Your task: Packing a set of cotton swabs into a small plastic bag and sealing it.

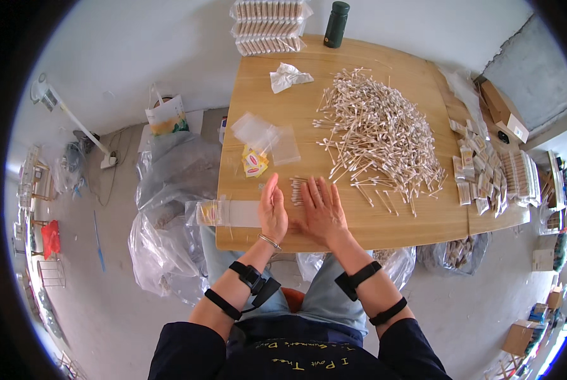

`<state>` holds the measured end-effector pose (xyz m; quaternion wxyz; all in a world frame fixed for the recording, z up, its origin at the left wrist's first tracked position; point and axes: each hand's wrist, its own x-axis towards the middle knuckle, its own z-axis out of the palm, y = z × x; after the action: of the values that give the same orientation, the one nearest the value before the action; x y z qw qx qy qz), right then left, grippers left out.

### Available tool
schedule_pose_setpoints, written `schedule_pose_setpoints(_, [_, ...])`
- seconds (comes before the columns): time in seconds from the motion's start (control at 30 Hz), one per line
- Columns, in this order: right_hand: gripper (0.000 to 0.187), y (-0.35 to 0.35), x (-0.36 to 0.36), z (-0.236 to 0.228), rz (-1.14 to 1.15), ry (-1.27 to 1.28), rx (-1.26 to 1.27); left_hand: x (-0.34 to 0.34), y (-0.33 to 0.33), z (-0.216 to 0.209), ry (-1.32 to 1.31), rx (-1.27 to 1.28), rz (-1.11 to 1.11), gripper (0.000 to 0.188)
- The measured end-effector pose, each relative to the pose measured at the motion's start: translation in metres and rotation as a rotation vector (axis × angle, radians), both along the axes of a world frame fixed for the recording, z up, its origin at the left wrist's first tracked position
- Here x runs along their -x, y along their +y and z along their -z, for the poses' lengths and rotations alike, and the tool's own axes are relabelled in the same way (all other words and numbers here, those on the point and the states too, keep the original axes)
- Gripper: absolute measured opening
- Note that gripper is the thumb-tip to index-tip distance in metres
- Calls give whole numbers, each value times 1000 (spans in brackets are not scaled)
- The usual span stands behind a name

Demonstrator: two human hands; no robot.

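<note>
Tabletop (416,229): nr edge by L hand (274,215) (fingers tog.), R hand (325,215) (fingers sl. apart, at swabs (296,190)); gap betw.

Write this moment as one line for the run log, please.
left hand: open, left of swab row | right hand: open, over row | swab heap: loose on table

The tabletop (384,231) is finished in pale tan with faint wood grain. To the right, cotton swabs (384,133) are tipped in white on light-brown sticks. Far off, a bottle (336,25) is coloured dark green; at left, yellow cards (255,166) are marked with red.
</note>
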<state>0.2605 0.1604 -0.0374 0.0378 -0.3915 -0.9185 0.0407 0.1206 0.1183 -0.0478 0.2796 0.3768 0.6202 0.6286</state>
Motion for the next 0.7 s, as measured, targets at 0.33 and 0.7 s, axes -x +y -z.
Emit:
schedule_pose_setpoints(0.33, [69,23,9,-11,38,428,108,3,8,14,-110,-41,-20,43])
schedule_pose_setpoints(0.7, [49,4,19,4,26,625,197,-8,-6,8,-226,-103,49,49])
